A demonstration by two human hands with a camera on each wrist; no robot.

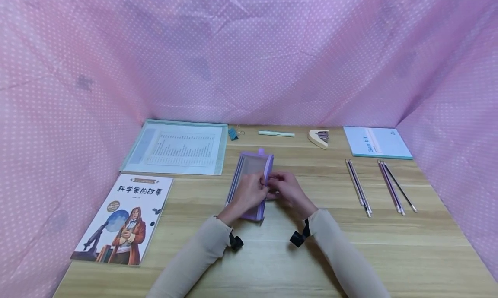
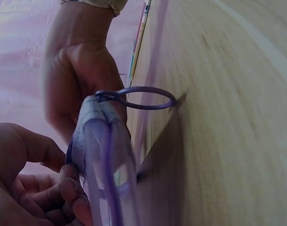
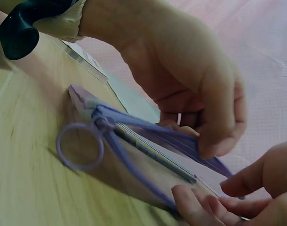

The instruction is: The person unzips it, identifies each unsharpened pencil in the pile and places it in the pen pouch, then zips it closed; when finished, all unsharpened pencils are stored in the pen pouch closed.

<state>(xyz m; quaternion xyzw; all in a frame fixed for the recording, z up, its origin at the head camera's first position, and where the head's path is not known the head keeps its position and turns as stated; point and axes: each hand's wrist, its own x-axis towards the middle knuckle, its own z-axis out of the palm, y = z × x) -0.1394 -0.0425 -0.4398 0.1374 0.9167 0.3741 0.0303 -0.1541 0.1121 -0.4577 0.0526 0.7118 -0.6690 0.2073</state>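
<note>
Between fingers (image 3: 219, 110), purple pouch's rim (image 1: 268, 166)

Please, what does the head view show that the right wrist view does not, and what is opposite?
Only the head view: the stapler, pale pen, blue clip, Gambit notebook and loose pencils at the right.

Only the right wrist view: the purple pouch clearly seen open at its mouth, and the full round loop of its ring.

Both: the pouch itself, pencils inside, left hand, right hand, wooden table and pink cloth.
</note>
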